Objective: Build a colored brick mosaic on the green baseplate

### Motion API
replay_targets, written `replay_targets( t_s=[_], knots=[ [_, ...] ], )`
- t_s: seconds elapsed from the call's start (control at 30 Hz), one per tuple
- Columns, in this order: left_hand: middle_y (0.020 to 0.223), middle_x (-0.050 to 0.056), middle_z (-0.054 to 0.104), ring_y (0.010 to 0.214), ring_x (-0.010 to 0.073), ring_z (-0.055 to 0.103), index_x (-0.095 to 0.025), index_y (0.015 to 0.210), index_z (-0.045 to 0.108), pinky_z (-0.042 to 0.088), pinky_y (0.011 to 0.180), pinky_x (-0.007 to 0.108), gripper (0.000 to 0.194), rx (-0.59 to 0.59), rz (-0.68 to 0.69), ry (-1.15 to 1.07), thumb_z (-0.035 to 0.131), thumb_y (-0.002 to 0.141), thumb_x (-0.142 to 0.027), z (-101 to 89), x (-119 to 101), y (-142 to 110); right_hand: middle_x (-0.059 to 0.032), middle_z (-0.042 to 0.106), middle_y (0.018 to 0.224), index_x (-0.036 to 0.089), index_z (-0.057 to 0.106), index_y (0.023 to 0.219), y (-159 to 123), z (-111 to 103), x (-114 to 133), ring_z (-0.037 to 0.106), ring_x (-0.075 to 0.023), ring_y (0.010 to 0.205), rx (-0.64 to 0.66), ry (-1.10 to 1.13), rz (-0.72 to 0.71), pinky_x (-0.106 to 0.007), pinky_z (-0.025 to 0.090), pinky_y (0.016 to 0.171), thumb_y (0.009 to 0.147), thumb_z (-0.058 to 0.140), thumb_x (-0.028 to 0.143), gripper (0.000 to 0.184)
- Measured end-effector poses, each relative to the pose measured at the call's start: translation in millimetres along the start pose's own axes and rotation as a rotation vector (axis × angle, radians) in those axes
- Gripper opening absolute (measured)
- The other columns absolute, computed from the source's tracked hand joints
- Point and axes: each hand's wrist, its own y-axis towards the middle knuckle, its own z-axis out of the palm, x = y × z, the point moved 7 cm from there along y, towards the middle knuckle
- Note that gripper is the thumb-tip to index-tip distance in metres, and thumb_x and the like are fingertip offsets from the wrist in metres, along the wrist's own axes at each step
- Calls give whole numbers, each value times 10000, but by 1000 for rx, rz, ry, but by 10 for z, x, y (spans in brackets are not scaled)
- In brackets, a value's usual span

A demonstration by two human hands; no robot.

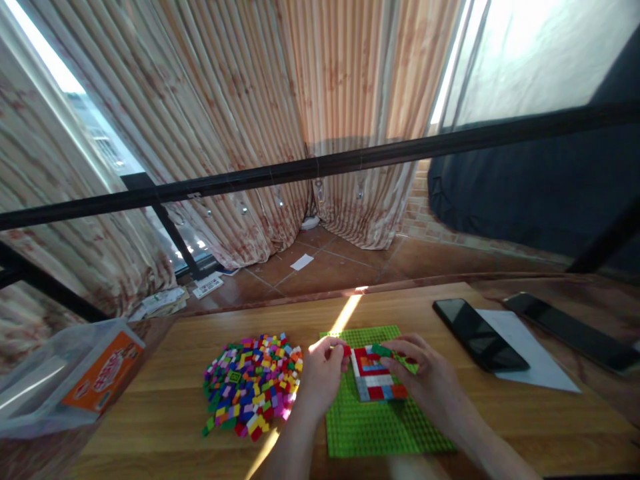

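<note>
A green studded baseplate (370, 427) lies on the wooden table, bearing a block of red, white, blue and orange toy bricks (374, 381). My left hand (323, 370) is at the block's left side, its thumb and fingers pinched on a small red brick (346, 350). Over the right side of the block is my right hand (417, 367), thumb and fingers closed about a green brick (381, 350) at the block's far edge. Whether that green brick is pressed onto the block cannot be made out. Left of the baseplate spreads a pile of loose, many-coloured bricks (253, 380).
A black phone (480, 333) rests partly on a white paper (540, 360) to the right, with another dark phone-like slab (570, 330) beyond. At far left stands a clear plastic box (45, 373) with an orange label. A dark rail (280, 175) crosses before the curtains (240, 100).
</note>
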Motion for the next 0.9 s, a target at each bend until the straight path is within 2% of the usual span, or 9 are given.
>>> replay_targets(
  t_s=[0.1,0.27,0.47,0.67,0.8,0.9],
  knots=[
    [724,25,656,591,121,595,-173,852,641,451,529,226,221,4,-1,18,469,763,-280,-27,52,2,-53,618,961,256,708,903,-4,81,1,613,-205,873,-38,6,-5,-352,510,769,798,585,355,189],
    [697,6,635,619,116,587,-176,887,630,430,548,213,214,46,-10,8,477,749,-234,-19,145,28,-57,626,979,257,719,852,-6,179,35,611,-215,895,-96,2,-35,-375,516,794,763,625,351,160],
    [700,-9,624,616,101,543,-176,869,618,388,546,199,184,101,69,30,532,707,-185,18,114,30,-59,644,978,250,705,877,64,-83,13,620,-205,887,-206,95,2,-360,508,778,775,604,388,199],
    [742,-1,633,691,116,566,-176,791,622,418,624,211,117,121,135,103,543,707,-191,12,41,-9,-64,656,949,229,704,845,89,-216,-90,627,-202,847,-182,162,98,-349,498,751,742,626,436,244],
    [660,-21,587,614,105,545,-177,735,582,408,559,200,87,42,8,31,553,653,-171,-70,52,-5,-55,638,921,229,702,797,37,-115,-29,624,-197,852,-213,193,49,-337,516,745,725,644,397,191],
    [736,-5,608,648,103,579,-171,756,547,431,563,193,151,29,-141,-252,543,607,-143,-46,53,-28,-56,615,956,235,697,808,-6,72,38,614,-200,867,-187,157,2,-345,534,714,749,627,361,155]
  ],
)
